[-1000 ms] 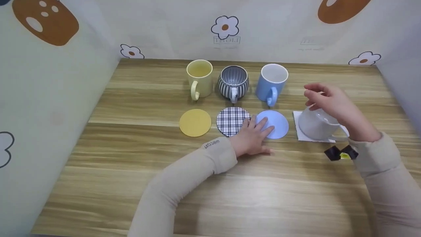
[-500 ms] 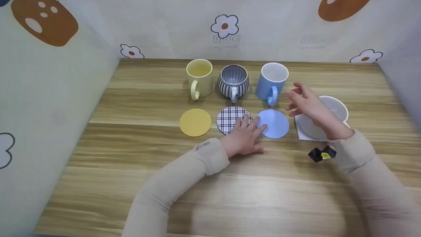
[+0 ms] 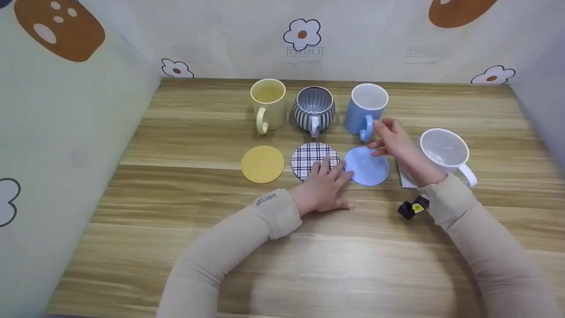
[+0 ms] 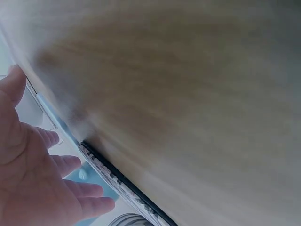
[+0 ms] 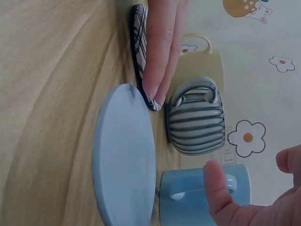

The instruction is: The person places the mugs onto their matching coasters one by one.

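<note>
With its fingers spread and fairly straight, my left hand [image 3: 321, 187] lies over the near right part of the round plaid coaster [image 3: 304, 157], fingertips close to the light blue coaster [image 3: 367, 168]. My right hand [image 3: 397, 143] is beside the handle of the blue mug [image 3: 359, 115], fingers loosely extended; the right wrist view shows the thumb and a finger [image 5: 217, 186] apart in front of that mug. Whether they touch the handle I cannot tell. Behind the right wrist a white mug [image 3: 445, 148] stands upright on a white square coaster [image 3: 407, 180], partly hidden.
A yellow mug [image 3: 273, 112] and a striped round mug [image 3: 304, 119] stand left of the blue one, handles facing me. The yellow coaster [image 3: 262, 164] lies left of the plaid one. Patterned walls [image 3: 220, 35] enclose the wooden table [image 3: 185, 212].
My right hand has moved left from above the white mug to the blue mug's handle, uncovering most of the white mug. My left hand has slid slightly left, off the blue coaster.
</note>
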Available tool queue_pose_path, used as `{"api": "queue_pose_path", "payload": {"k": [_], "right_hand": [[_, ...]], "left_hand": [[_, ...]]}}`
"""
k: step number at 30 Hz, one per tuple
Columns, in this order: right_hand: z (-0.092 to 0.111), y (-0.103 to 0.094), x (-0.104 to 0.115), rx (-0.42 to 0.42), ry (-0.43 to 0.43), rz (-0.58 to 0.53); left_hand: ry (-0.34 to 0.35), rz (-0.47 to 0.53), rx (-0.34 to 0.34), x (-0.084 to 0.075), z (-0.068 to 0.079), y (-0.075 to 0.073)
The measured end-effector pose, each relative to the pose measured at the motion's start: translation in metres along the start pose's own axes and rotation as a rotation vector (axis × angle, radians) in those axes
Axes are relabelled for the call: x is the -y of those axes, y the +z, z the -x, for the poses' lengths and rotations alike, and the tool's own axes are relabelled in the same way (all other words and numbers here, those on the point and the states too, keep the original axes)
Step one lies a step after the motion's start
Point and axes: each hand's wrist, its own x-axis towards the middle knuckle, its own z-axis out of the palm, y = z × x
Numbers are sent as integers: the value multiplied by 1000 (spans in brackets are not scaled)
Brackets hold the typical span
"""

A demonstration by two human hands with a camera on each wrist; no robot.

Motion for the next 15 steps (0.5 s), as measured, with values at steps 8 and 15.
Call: {"api": "queue_pose_path", "payload": {"k": [8, 15], "right_hand": [[-9, 7, -9, -51, 9, -78], [-18, 14, -16, -102, 3, -109]], "left_hand": [[-10, 8, 11, -1, 2, 0], [-8, -32, 13, -2, 2, 1]]}}
